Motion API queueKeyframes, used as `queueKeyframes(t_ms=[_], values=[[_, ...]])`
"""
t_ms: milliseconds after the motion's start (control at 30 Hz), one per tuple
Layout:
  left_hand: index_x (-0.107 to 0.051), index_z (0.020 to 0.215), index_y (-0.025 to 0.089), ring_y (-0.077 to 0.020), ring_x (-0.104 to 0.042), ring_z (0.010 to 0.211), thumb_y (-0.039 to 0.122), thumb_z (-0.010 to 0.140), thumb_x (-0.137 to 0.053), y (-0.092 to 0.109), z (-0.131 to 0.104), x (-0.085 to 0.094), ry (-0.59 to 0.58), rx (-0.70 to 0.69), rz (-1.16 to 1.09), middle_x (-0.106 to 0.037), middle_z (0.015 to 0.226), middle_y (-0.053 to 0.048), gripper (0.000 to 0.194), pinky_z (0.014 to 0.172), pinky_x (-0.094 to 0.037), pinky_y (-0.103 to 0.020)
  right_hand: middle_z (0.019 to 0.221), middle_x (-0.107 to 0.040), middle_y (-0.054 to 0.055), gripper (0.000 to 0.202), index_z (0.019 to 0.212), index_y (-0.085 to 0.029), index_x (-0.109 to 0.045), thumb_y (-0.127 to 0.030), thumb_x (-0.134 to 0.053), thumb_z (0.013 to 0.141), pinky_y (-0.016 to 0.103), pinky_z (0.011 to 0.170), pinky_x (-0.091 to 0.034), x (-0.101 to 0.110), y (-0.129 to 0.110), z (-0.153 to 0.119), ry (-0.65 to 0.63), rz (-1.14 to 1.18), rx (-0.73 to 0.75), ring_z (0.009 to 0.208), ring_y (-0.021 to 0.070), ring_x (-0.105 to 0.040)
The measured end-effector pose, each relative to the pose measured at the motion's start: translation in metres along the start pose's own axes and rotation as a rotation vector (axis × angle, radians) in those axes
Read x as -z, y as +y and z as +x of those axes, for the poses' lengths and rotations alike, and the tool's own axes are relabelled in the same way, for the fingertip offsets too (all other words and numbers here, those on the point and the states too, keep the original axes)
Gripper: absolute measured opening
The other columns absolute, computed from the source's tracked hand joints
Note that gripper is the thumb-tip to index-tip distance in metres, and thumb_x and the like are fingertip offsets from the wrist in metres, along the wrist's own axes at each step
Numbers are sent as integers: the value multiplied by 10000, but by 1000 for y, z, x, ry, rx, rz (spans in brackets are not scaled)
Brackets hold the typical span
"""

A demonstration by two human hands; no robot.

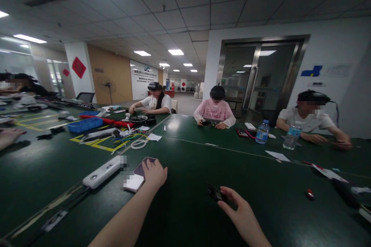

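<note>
Black and small, an electronic part (214, 192) is pinched between the thumb and fingers of my right hand (236, 206) above the green tabletop (185, 208). My left hand (155, 175) lies with its fingers spread on a dark flat device (144, 165), gripping nothing that I can see; a white block (135, 182) adjoins the device's near end. Just to the left I see a white power strip (102, 172), its cable running toward me. Well apart on the right lies a small red object (310, 194).

Farther out, a coiled white cable (139, 144) lies near loose paper (154, 137), with a blue tray (85, 125) to its left. Two water bottles, one with a blue cap (262, 133) and one beside it (292, 137), stand upright on the right.

Across from me, a person in pink (216, 112) handles dark items, flanked by two seated people in white. Glass doors (240, 73) and a lettered wall sign (145, 77) form the backdrop.
</note>
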State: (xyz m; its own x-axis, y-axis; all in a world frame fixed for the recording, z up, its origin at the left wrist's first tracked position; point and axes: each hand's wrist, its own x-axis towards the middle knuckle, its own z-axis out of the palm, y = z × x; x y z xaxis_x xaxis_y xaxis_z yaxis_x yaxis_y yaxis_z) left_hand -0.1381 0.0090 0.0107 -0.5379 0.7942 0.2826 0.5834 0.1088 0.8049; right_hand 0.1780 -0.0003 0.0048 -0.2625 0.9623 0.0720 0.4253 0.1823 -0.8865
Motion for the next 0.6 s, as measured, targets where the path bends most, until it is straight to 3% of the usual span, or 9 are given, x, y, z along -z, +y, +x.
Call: queueKeyframes(t_ms=[167, 367, 467, 600], values=[[-505, 951, 84, -429, 117, 1311, 356, 596, -595, 1, 5, -2, 12, 64, -85, -344, 1310, -348, 456, 972, 30, -617, 1144, -606, 27, 446, 1104, -284, -566, -393, -615, 674, 433, 911, -422, 3, 1, 1, 4, -27, -43, 1103, 278, -517], [-462, 1008, 95, -353, 242, 1298, 280, 644, -600, 17, -1, -6, -44, 115, -329, -203, 1397, -317, 432, 990, 11, -599, 1138, -607, 34, 442, 1113, -269, -560, -393, -600, 691, 429, 917, -417, 2, -3, 0, 17, -37, -31, 1102, 275, -518], [-448, 1029, 185, -292, 139, 1344, 231, 673, -604, 35, -17, -21, -155, 140, -546, -212, 1441, -179, 391, 1041, -66, -505, 1136, -605, 40, 436, 1112, -260, -562, -376, -598, 694, 438, 927, -409, 2, -6, -1, 15, -41, -37, 1099, 277, -520], [-492, 996, 221, -216, -184, 1331, 227, 715, -601, 62, -54, -54, -431, 287, -931, -451, 1293, -87, 302, 1034, -198, -312, 1113, -619, 34, 415, 1091, -249, -576, -340, -609, 687, 420, 937, -410, -1, -10, -3, 62, -15, 4, 1085, 268, -533]])
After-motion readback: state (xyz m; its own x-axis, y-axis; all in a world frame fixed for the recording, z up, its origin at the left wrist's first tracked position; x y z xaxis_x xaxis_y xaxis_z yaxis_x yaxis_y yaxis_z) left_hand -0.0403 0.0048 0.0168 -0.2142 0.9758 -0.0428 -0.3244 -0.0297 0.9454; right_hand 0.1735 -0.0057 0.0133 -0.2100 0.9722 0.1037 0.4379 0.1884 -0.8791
